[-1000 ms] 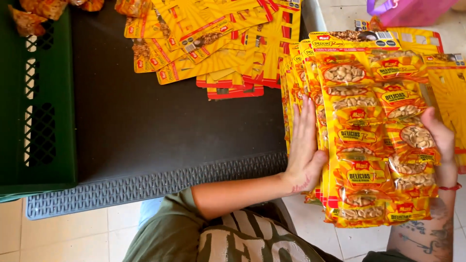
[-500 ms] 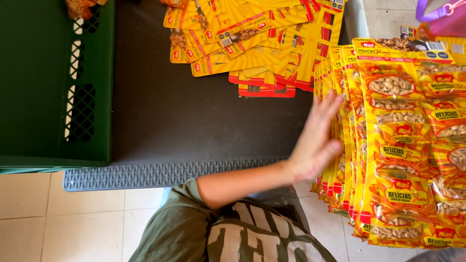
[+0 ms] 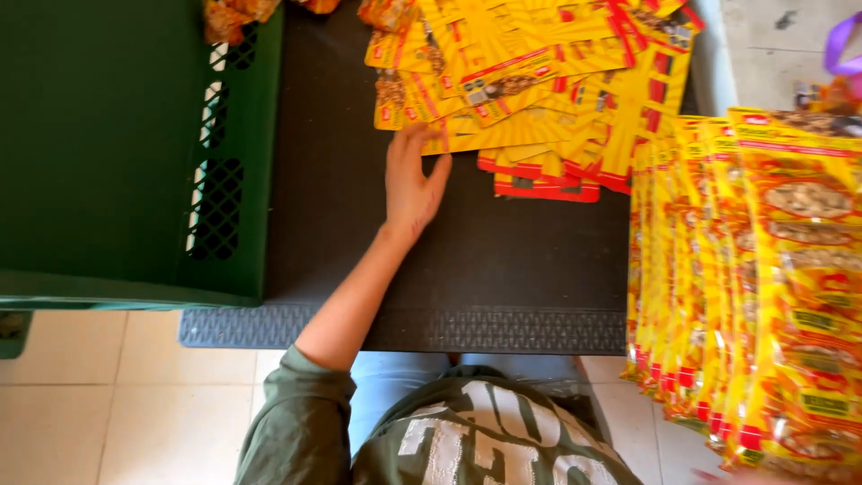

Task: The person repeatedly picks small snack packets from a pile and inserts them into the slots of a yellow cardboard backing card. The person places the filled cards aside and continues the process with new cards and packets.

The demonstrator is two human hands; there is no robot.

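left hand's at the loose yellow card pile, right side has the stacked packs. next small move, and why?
Probably pinch the nearest yellow card and slide it off the pile. The left hand lies open on the dark tabletop, fingertips just at that card's edge, nothing gripped. The stack of filled packs stands at the right; the right hand is out of view.

The left hand (image 3: 411,184) lies flat, palm down, fingers (image 3: 406,142) loosely spread and pointing away from the body. Its forearm stretches forward, bare from wrist to elbow, a green sleeve covering the upper arm.

A packing workplace: stacked snack strips (image 3: 772,287), loose yellow cards (image 3: 539,81), green crate (image 3: 117,153), tiled floor (image 3: 108,404).
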